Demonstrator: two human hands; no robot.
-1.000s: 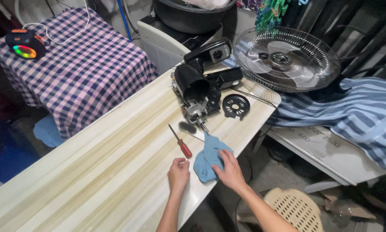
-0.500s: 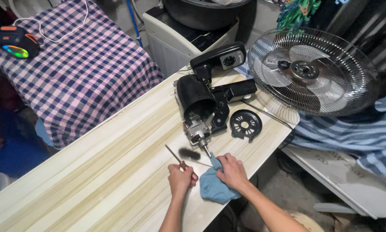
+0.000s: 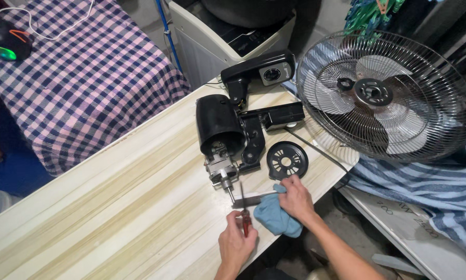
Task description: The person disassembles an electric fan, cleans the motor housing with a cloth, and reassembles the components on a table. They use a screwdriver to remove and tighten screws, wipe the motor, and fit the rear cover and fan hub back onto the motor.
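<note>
my left grip (image 3: 236,239) was closed on the red-handled screwdriver (image 3: 245,218), its shaft running straight away from me toward the motor shaft (image 3: 230,192); my right grip (image 3: 295,197) pinned the blue cloth (image 3: 274,218) on the surface (image 3: 113,207) just beside.

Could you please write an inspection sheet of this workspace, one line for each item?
Surface: pale striped tabletop, mostly bare on the left part.
Job's things: black fan motor unit lying with its shaft toward the hands; red-handled screwdriver; blue cloth.
Clutter: round black slotted cover beside the motor.
Grips: left hand holds the screwdriver; right hand rests on the cloth.
Cables: thin dark cord across the table's right edge; white cable on the checked cloth.
Surroundings: caged fan head, checked cloth, striped fabric, white appliance.
</note>
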